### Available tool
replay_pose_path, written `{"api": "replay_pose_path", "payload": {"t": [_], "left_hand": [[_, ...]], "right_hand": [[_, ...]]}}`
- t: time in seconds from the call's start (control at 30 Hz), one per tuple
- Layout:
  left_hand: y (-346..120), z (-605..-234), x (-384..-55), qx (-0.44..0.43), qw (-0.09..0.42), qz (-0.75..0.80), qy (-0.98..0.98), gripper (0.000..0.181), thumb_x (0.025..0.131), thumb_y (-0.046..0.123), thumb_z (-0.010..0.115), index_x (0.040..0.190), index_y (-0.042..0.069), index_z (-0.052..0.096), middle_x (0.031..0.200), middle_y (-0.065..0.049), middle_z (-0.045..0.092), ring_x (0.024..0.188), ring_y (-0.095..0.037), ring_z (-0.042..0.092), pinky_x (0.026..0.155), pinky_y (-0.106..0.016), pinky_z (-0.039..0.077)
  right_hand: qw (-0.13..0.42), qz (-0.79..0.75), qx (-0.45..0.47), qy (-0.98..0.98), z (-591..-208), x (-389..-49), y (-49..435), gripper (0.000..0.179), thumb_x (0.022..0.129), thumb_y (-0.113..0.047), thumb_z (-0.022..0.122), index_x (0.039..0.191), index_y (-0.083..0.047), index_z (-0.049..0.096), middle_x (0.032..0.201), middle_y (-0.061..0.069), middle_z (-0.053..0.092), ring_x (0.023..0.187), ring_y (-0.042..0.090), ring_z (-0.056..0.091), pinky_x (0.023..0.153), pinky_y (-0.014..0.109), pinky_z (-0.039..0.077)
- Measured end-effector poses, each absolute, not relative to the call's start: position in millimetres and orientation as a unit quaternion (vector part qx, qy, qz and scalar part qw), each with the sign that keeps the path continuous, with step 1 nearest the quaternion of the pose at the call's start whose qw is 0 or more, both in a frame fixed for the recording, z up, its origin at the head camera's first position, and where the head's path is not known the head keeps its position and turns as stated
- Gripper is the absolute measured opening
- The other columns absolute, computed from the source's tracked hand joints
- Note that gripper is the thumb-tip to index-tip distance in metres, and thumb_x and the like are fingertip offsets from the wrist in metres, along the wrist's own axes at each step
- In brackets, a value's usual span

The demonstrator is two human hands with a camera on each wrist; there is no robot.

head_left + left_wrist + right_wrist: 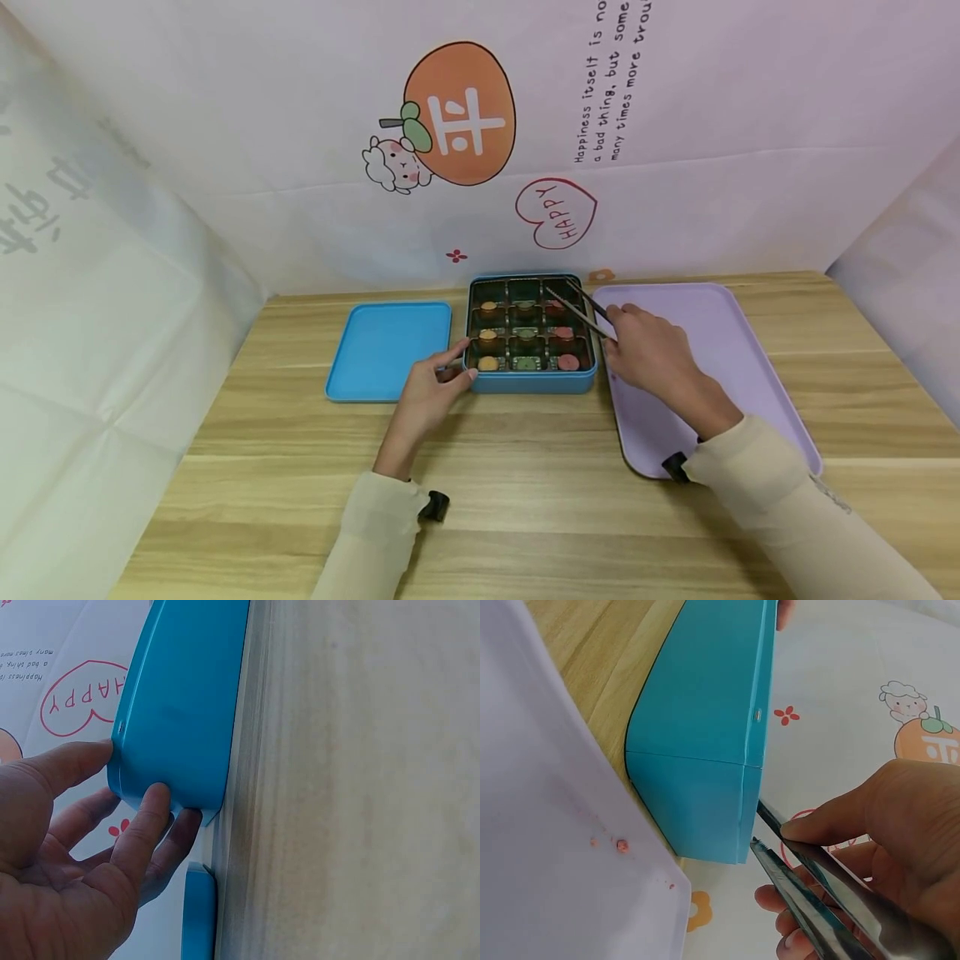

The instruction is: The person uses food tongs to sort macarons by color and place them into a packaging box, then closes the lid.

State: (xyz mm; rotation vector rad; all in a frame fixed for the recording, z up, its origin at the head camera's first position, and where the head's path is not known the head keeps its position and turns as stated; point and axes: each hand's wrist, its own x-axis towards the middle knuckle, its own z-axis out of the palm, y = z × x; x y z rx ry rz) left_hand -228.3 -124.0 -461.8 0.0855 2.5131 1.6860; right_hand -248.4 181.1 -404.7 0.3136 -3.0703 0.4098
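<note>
A blue tin point(532, 382) with a divided insert stands against the back wall. In its compartments lie small round pieces, yellow ones point(488, 364) on the left, green ones point(527, 364) in the middle and red ones point(567, 362) on the right. My left hand point(432, 389) holds the tin's front left corner, fingertips and thumb against its side and rim. My right hand point(651, 348) grips metal tongs point(810, 900). Their two tips are spread over the back right compartment, with nothing seen between them.
A flat blue lid point(390, 350) lies left of the tin. To the right is a lilac tray point(720, 358), with a few reddish crumbs point(622, 845) on it. A printed white cloth point(300, 225) hangs behind the wooden table point(510, 500).
</note>
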Motion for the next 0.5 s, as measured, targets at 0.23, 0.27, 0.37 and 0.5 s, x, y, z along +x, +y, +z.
{"api": "replay_pose_path", "payload": {"t": [0.23,0.27,0.37,0.5], "left_hand": [[-124.7,-462.3,-227.6,0.03,0.055,0.553,0.831,0.055,0.102,0.016,0.07,0.154,0.019,0.055,0.162,-0.02,0.044,0.139,-0.037,0.058,0.103,-0.049,0.056],[-124.6,-462.3,-227.8,0.03,0.054,0.553,0.831,0.055,0.102,0.016,0.07,0.154,0.019,0.055,0.162,-0.02,0.044,0.139,-0.037,0.058,0.103,-0.049,0.056],[-124.4,-462.1,-228.0,0.026,0.055,0.554,0.831,0.055,0.101,0.016,0.07,0.154,0.02,0.055,0.163,-0.02,0.044,0.139,-0.037,0.058,0.103,-0.049,0.056],[-124.3,-462.0,-228.2,0.025,0.056,0.556,0.829,0.055,0.101,0.016,0.07,0.154,0.02,0.056,0.163,-0.02,0.044,0.139,-0.037,0.058,0.103,-0.049,0.056]], "right_hand": [[0.027,0.136,0.099,-0.985,-401.5,-238.3,187.3,0.036,0.095,-0.01,0.062,0.125,0.009,0.063,0.107,0.024,0.068,0.075,0.037,0.067,0.052,0.051,0.052],[0.031,0.136,0.1,-0.985,-401.0,-236.9,189.1,0.036,0.095,-0.01,0.062,0.125,0.009,0.063,0.106,0.024,0.068,0.074,0.037,0.067,0.051,0.051,0.052],[0.043,0.138,0.099,-0.984,-401.1,-231.9,195.4,0.036,0.095,-0.01,0.062,0.125,0.009,0.062,0.104,0.023,0.067,0.073,0.037,0.066,0.052,0.052,0.051],[0.06,0.142,0.091,-0.984,-402.4,-224.0,208.4,0.039,0.095,-0.012,0.062,0.127,0.01,0.061,0.104,0.024,0.066,0.072,0.04,0.065,0.052,0.055,0.051]]}}
